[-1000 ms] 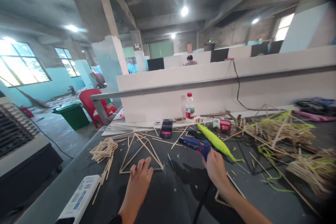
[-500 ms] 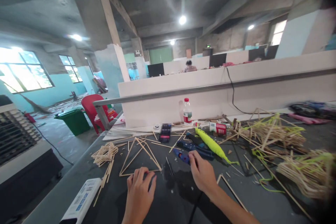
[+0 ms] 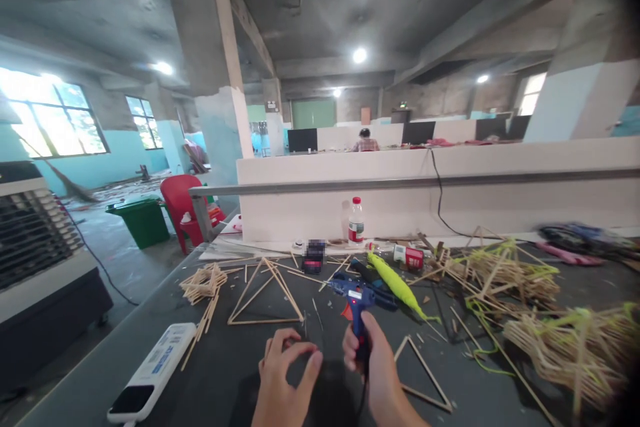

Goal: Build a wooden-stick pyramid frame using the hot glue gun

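My right hand (image 3: 376, 360) is wrapped round the handle of a blue glue gun (image 3: 356, 300), lifted above the dark table with its nozzle pointing left. An orange trigger shows under the body. My left hand (image 3: 287, 373) is beside it on the left, fingers curved and thumb apart from them, with nothing visible between. Just beyond that hand stands a pyramid-shaped frame of thin wooden sticks (image 3: 265, 322). A flat triangle of sticks (image 3: 430, 373) lies right of my right hand, partly hidden by it.
A white power bank (image 3: 155, 373) and a small stick bundle (image 3: 203, 283) lie on the left. Behind are a phone (image 3: 313, 257), an upright bottle (image 3: 356, 221) and a yellow-green wrapped bundle (image 3: 395, 280). Stick heaps (image 3: 565, 347) cover the right side. A person (image 3: 367, 140) sits beyond the partition.
My right hand has picked the glue gun up from the table and turned it upright. My left hand has shifted right, away from the pyramid frame. The view has tilted slightly upward.
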Action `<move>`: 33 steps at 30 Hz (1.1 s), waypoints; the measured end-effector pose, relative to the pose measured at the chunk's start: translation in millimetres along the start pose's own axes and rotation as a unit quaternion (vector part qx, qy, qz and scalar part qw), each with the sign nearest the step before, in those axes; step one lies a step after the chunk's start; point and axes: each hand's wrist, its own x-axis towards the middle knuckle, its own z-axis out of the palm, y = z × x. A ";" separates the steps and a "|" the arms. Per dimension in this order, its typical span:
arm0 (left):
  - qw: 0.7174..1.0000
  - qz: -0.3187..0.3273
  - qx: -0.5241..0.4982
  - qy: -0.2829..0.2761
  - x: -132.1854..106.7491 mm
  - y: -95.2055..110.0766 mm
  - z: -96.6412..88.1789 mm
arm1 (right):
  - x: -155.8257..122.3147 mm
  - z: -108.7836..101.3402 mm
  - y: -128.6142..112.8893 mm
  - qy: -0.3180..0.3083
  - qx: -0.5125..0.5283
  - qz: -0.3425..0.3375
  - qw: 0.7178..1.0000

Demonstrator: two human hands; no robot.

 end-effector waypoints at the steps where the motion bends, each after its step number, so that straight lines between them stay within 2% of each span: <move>1: 1.000 -0.004 -0.016 -0.007 -7.1 5.9 -7.4 | -11.7 9.8 7.0 0.003 -0.002 -0.031 1.000; 3: 0.999 -0.013 -0.037 -0.001 -19.6 11.4 -23.7 | -31.4 31.4 22.2 0.009 -0.036 -0.086 0.996; 5: 0.999 -0.021 -0.038 -0.011 -27.9 7.1 -40.1 | -44.7 56.0 36.1 -0.008 -0.096 -0.094 0.991; 7: 0.999 -0.031 -0.026 -0.003 -30.6 -5.9 -54.7 | -51.2 84.0 46.6 -0.044 -0.135 -0.075 0.987; 9: 0.998 -0.039 -0.008 0.051 -28.1 -24.1 -67.3 | -51.0 114.0 54.8 -0.070 -0.140 -0.063 0.986; 12: 0.981 -0.050 0.029 0.184 -18.7 -51.8 -83.1 | -39.3 154.6 69.2 -0.115 -0.147 -0.064 0.980; 14: 0.968 -0.058 0.059 0.236 -11.6 -66.4 -91.4 | -26.3 175.1 83.0 -0.161 -0.162 -0.076 0.971; 17: 0.951 -0.093 0.131 0.265 -1.9 -81.3 -99.7 | -3.8 198.6 106.5 -0.203 -0.194 -0.092 0.955; 19: 0.937 -0.123 0.183 0.272 4.6 -88.2 -104.7 | 11.4 212.1 119.3 -0.226 -0.233 -0.080 0.943; 23: 0.892 -0.231 0.274 0.275 17.9 -106.0 -127.3 | 38.9 228.0 127.6 -0.266 -0.403 -0.036 0.875; 25: 0.871 -0.287 0.304 0.259 23.1 -124.0 -146.7 | 46.1 225.0 118.4 -0.300 -0.440 -0.019 0.846; 27: 0.858 -0.330 0.320 0.227 26.8 -149.9 -167.1 | 44.1 215.6 96.0 -0.355 -0.441 -0.009 0.824; 29: 0.840 -0.373 0.331 0.214 29.8 -180.8 -183.4 | 31.6 204.2 58.7 -0.400 -0.432 -0.022 0.808; 31: 0.833 -0.398 0.328 0.202 33.0 -211.5 -192.0 | 12.2 195.0 10.9 -0.482 -0.413 -0.099 0.766; 33: 0.855 -0.368 0.319 0.180 36.5 -236.5 -193.0 | -6.2 188.5 -36.6 -0.516 -0.381 -0.157 0.751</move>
